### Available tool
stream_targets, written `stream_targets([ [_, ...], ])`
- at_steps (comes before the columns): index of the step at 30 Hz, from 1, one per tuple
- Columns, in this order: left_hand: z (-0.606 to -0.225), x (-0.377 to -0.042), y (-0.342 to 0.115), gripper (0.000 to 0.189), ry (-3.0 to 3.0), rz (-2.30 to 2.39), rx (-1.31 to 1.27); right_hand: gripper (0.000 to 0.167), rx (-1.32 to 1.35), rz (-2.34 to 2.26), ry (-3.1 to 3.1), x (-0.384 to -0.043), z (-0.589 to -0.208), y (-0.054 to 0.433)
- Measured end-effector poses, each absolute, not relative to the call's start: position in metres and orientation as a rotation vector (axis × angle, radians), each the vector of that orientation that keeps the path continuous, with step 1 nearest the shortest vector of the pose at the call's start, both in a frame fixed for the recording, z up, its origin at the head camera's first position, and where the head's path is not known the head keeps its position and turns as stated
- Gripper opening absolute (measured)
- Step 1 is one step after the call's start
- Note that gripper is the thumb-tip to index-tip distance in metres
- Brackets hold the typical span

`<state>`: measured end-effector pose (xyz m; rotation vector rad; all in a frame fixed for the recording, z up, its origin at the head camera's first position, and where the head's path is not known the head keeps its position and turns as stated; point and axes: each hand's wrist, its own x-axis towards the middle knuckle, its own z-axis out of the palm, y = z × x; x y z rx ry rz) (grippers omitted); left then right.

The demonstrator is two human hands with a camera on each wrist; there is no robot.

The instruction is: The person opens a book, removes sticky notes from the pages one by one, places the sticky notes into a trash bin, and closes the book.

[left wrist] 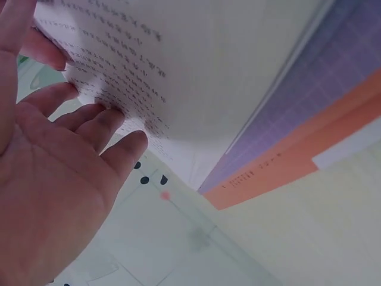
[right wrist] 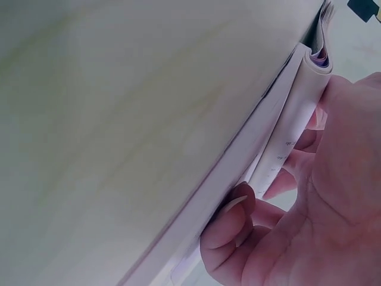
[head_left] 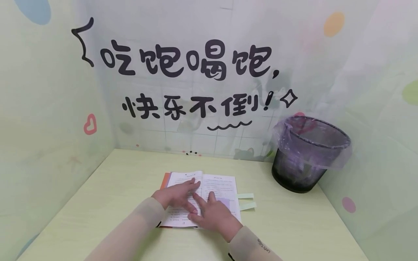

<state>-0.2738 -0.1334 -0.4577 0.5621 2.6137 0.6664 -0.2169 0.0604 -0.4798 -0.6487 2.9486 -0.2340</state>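
Note:
An open book (head_left: pixel 225 184) with printed pages lies on the table, an orange cover edge (head_left: pixel 165 180) showing at its left. My left hand (head_left: pixel 179 195) rests across the left page, its fingers fairly straight and reaching toward the middle fold. Over the lower right page lies my right hand (head_left: pixel 215 215), fingers spread toward the fold and touching near it. The left wrist view shows the left fingertips (left wrist: pixel 138 140) against the printed page. In the right wrist view, the right thumb (right wrist: pixel 229 223) is at the book's lower edge. A purple patch (head_left: pixel 224 201) on the right page is partly covered.
Two pale green tabs (head_left: pixel 245 196) stick out from the book's right edge. At the back right stands a black bin (head_left: pixel 295 175) with a purple liner bag (head_left: pixel 339 154). Printed fabric walls (head_left: pixel 196 141) enclose the pale yellow table (head_left: pixel 107 181) on three sides.

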Motion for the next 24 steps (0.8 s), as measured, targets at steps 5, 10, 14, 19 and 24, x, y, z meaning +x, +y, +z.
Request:
stream_targets([
  [5, -0.456, -0.274, -0.134, 0.115, 2.59, 0.651, 0.56, 0.079, -0.682, -0.238, 2.947, -0.216, -0.478, 0.063],
  [10, -0.456, -0.275, -0.137, 0.112, 2.565, 0.62, 0.543, 0.077, -0.7, -0.284, 2.917, -0.216, -0.476, 0.065],
  [14, -0.454, -0.275, -0.134, 0.111, 2.586, 0.597, 0.563, 0.076, -0.701, -0.295, 2.903, -0.217, -0.478, 0.066],
  [19, -0.451, -0.274, -0.126, 0.116, 2.605, 0.583, 0.595, 0.077, -0.692, -0.292, 2.922, -0.217, -0.478, 0.066],
  [24, -0.45, -0.274, -0.122, 0.119, 2.626, 0.546, 0.558, 0.079, -0.687, -0.298, 2.919, -0.217, -0.476, 0.067],
])
